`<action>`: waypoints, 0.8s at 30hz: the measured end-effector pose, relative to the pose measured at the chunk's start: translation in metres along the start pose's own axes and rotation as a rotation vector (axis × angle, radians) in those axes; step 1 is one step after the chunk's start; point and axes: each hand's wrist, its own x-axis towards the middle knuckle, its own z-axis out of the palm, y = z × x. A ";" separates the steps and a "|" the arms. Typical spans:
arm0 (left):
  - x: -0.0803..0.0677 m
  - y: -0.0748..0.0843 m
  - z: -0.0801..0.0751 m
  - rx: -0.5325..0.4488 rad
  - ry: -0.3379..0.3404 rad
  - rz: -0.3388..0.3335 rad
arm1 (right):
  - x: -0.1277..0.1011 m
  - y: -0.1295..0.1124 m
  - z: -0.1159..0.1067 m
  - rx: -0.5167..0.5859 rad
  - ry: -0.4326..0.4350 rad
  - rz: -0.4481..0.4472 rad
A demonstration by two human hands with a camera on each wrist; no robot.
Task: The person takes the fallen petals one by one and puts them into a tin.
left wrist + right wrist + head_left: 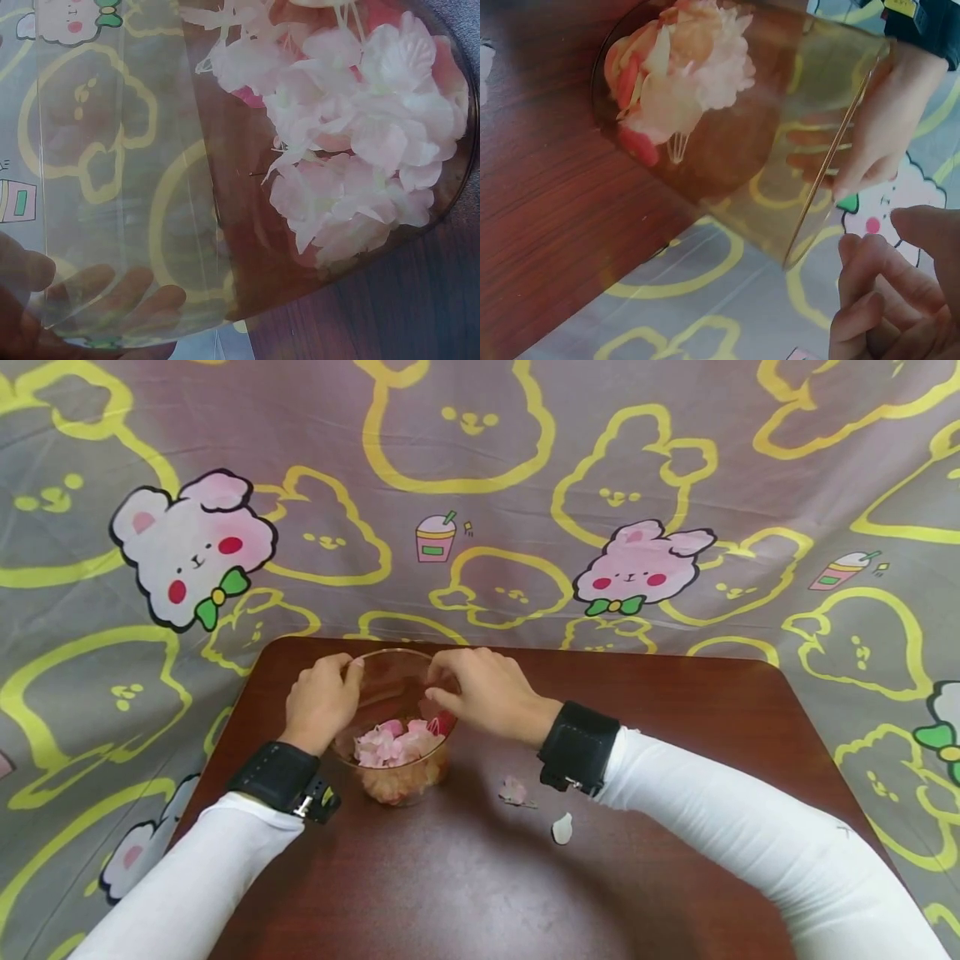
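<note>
A clear amber-tinted container (405, 777) with a wide round rim stands on the table, with pale pink artificial flowers (393, 747) and some red and deeper pink petals low inside it. My left hand (322, 702) grips the container's rim on its left side; in the left wrist view its fingers (127, 292) show through the wall. At the rim's right side is my right hand (487, 689). The right wrist view shows that hand's fingers (877, 259) loosely bent just off the rim, a gap between thumb and fingertips and nothing held.
On the brown table (465, 893), right of the container, lie a small pink flower piece (513, 790) and a pale loose petal (562, 829). A patterned cloth (495, 510) with cartoon rabbits hangs behind the table's far edge. Black straps (579, 745) circle both wrists.
</note>
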 end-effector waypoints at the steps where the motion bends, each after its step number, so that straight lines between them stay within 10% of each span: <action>1: 0.000 0.000 0.000 0.001 0.000 -0.001 | 0.000 0.002 -0.001 0.009 0.015 0.005; 14: -0.002 0.000 0.001 0.007 0.015 0.011 | -0.008 0.047 0.004 0.028 0.141 0.077; 24: 0.000 0.000 0.001 0.008 0.012 0.014 | -0.029 0.083 0.029 -0.051 -0.034 0.142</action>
